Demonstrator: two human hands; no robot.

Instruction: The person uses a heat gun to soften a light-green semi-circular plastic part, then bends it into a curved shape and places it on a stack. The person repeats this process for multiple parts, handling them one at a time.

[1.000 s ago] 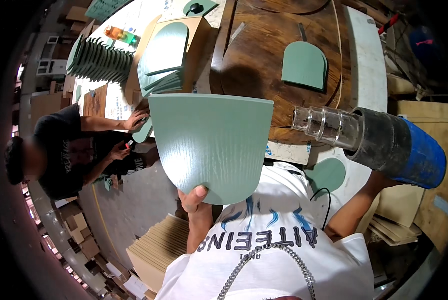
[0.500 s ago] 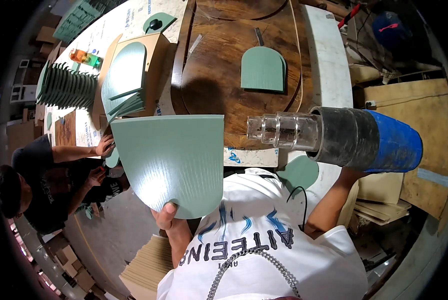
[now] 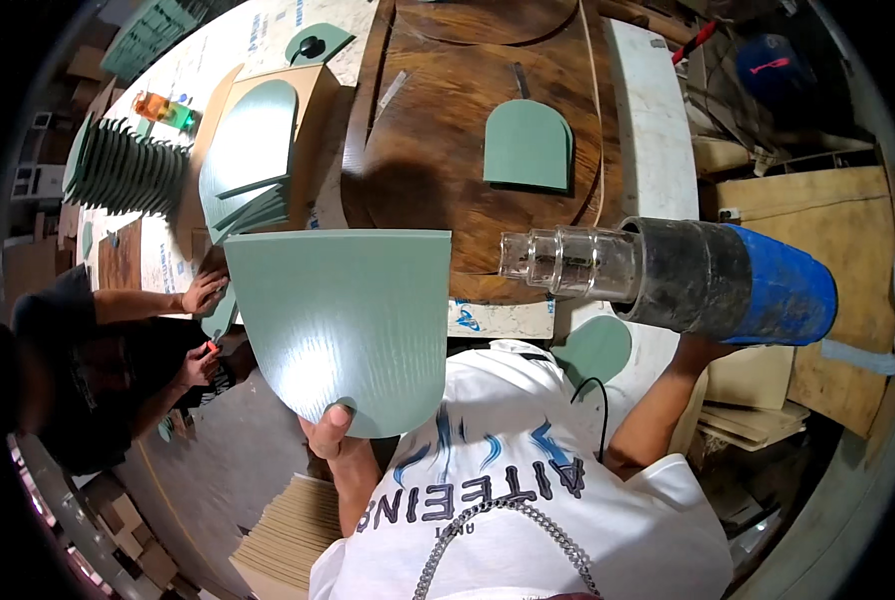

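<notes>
A green, wood-grained panel (image 3: 353,320) with a straight far edge and a rounded near end is held up in front of my chest. My left hand (image 3: 334,432) grips it at the rounded end, thumb on the upper face and the other fingers hidden beneath. To the right, my right hand (image 3: 706,350) holds a heat gun (image 3: 693,280) with a blue body, a black collar and a stepped shiny nozzle. The body hides most of that hand's fingers. The nozzle points left toward the panel, a small gap away from its right edge.
Smaller green panels (image 3: 528,145) lie on a brown wooden board (image 3: 418,110). Left of it, more green panels (image 3: 253,140) rest on a cardboard box, beside a row of upright panels (image 3: 133,170). A co-worker's hand (image 3: 205,292) touches a green piece at the far left.
The panel and heat gun keep nearly the same places, with the view shifted slightly. The co-worker has leaned, and their lower hand has moved a little, showing a small red thing.
</notes>
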